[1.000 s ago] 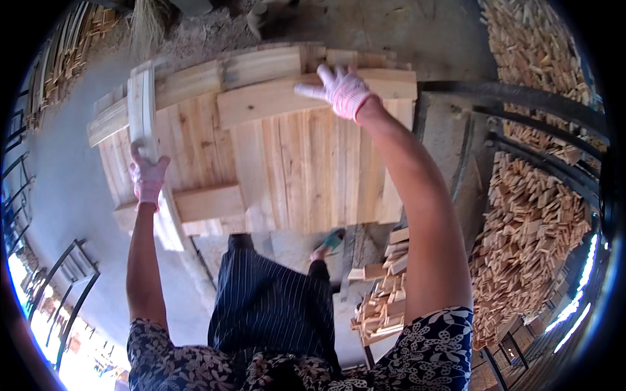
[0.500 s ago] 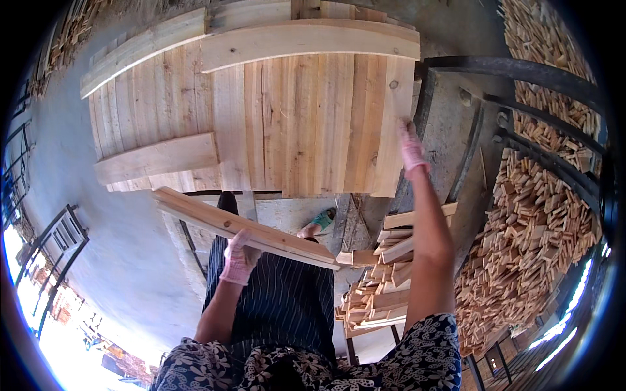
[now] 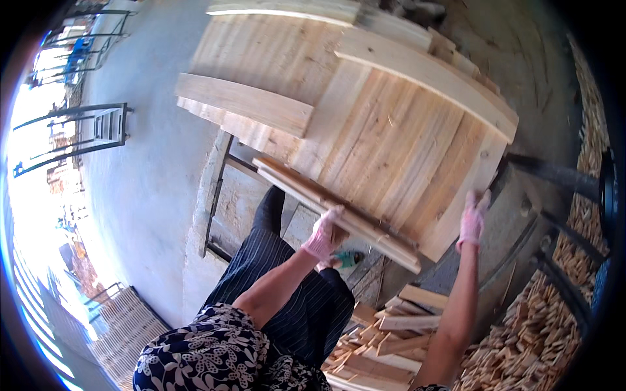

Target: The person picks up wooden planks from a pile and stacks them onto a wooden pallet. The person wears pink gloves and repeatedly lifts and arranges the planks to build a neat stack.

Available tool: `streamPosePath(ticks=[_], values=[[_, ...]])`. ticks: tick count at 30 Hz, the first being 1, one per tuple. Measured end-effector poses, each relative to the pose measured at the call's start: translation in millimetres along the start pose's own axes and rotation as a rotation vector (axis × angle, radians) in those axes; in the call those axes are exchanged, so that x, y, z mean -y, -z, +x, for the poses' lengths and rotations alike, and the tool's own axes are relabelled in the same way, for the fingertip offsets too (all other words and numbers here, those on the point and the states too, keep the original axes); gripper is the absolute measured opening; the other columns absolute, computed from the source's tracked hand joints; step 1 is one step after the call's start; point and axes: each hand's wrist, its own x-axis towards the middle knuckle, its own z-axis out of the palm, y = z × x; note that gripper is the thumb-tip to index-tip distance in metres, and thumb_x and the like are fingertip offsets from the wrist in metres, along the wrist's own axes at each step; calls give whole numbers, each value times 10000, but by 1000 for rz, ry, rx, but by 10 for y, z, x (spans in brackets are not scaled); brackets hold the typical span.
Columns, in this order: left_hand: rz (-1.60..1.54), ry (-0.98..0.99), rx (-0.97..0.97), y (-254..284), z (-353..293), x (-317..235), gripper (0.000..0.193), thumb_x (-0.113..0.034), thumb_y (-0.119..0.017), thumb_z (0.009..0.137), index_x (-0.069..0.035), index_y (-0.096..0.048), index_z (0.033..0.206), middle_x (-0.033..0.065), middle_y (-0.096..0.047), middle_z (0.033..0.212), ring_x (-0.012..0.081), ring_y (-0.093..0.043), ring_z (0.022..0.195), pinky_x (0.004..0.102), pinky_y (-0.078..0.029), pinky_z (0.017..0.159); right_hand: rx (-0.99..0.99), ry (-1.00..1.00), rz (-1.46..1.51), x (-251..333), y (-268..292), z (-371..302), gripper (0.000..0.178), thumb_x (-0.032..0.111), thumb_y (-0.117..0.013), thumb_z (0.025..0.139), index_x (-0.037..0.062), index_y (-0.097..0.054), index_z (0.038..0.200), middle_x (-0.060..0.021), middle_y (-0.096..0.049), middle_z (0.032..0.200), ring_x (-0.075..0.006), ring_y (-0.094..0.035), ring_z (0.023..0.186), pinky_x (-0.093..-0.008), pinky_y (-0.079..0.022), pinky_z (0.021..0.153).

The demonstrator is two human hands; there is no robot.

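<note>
My left hand point(image 3: 321, 234), in a pink glove, is closed around a long wooden board point(image 3: 381, 242), which may be two boards lying together. It runs slantwise along the near edge of a row of narrow planks point(image 3: 385, 150) laid side by side. Whether it touches that edge I cannot tell. My right hand point(image 3: 474, 221), gloved in pink too, has its fingers stretched out at the right end of the row and holds nothing. Across the far side of the planks lies a long board point(image 3: 430, 81). A shorter one point(image 3: 244, 102) rests on the near left part.
Loose wood pieces are stacked point(image 3: 385, 345) below my right forearm, beside a large heap of offcuts point(image 3: 528, 339). Dark metal bars point(image 3: 554, 179) stand to the right of the planks. A metal frame point(image 3: 107, 124) stands on the concrete floor at left.
The view has turned, so the planks now slant down to the right. My left hand has brought the board closer to the planks' near edge. My right hand stays at their right end.
</note>
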Motion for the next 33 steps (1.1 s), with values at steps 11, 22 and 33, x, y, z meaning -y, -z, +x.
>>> streamPosePath(ticks=[11, 22, 33], values=[[192, 162, 248, -645, -896, 416, 340, -120, -744, 892, -57, -646, 1211, 115, -665, 1207, 264, -633, 1166, 433, -517, 1050, 1039, 151, 78, 1734, 1046, -1601, 1207, 340, -901, 615, 111, -262, 1614, -284, -463, 1365, -465, -576, 1209, -447, -517, 1027], [2342, -994, -4, -671, -443, -2176, 721, -360, -728, 797, -166, -520, 1459, 151, -561, 1369, 383, -540, 1306, 515, -475, 1074, 390, 684, -524, 1082, 344, -488, 890, 351, -887, 682, 357, -496, 1481, -161, -395, 1469, -438, -408, 1346, -576, -424, 1055], [3042, -455, 18, -1569, 187, -3458, 1060, -454, -843, 730, -104, -296, 1569, 171, -475, 1434, 383, -467, 1348, 526, -474, 1012, 332, 670, -433, 1141, 266, -616, 888, 294, -910, 632, 316, -560, 1448, -192, -413, 1466, -443, -423, 1325, -582, -388, 1100]])
